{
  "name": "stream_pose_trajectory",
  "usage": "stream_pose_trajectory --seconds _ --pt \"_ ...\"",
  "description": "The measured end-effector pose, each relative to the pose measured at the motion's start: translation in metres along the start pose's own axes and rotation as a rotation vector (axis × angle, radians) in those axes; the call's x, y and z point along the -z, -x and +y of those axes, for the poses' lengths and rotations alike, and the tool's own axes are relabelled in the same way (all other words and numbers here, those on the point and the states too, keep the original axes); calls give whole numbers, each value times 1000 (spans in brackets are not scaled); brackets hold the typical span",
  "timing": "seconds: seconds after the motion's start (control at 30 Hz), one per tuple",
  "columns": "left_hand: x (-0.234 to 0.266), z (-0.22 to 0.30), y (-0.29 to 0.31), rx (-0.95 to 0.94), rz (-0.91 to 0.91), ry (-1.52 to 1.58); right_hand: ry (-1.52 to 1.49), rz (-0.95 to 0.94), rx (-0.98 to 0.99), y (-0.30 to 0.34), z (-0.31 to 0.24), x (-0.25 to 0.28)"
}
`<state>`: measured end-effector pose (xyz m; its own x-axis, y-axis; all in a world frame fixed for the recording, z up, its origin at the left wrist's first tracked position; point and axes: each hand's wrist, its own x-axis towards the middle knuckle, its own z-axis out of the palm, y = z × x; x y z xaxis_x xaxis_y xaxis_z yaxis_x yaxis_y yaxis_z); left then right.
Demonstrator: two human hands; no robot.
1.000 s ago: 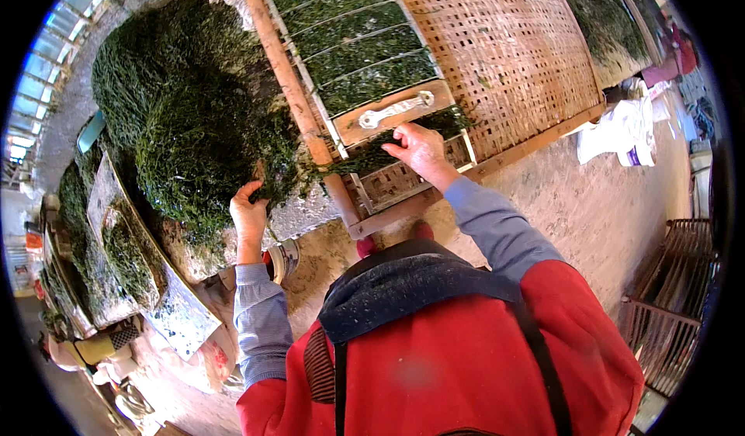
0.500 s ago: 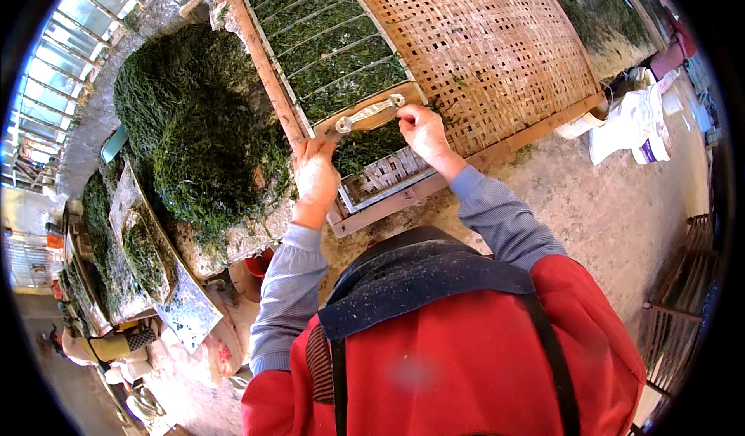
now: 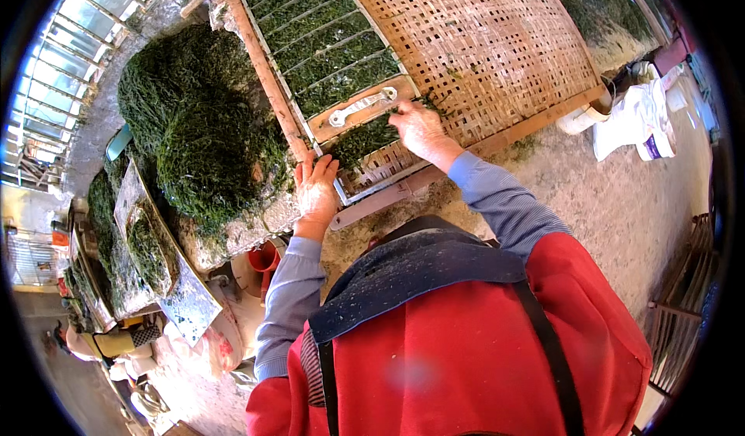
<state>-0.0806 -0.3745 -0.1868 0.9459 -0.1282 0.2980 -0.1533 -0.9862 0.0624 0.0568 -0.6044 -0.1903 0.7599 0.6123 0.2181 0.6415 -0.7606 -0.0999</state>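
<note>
Hands are now both brought to the near end of the woven bamboo tray (image 3: 481, 48): since a second ago the left hand (image 3: 317, 188) has been lifted from the big heap of green seaweed (image 3: 202, 141) and is laid flat, fingers spread, holding nothing, on the wooden frame edge (image 3: 268, 87). The right hand (image 3: 419, 129) is pressed, loosely curled, on the dark green patch (image 3: 365, 140) just below the wooden block with the metal handle (image 3: 361, 108); spreading is judged under way. White bags (image 3: 644, 114) with a dark label patch are seen at right, on the ground beside the tray's corner.
</note>
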Motion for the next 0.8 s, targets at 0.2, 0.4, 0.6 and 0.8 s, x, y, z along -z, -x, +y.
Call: stream_pose_trajectory --seconds 0.2,0.4,0.6,0.8 --pt "-11 19 5 -131 -106 -19 -64 -45 -27 13 -1 10" --pt "-12 22 -28 92 -298 -211 47 84 321 26 -6 -1" --pt "2 37 -31 35 -146 -67 -146 209 340 25 -9 20" --pt "-23 37 -32 -2 -239 50 -2 99 97 22 -13 4"
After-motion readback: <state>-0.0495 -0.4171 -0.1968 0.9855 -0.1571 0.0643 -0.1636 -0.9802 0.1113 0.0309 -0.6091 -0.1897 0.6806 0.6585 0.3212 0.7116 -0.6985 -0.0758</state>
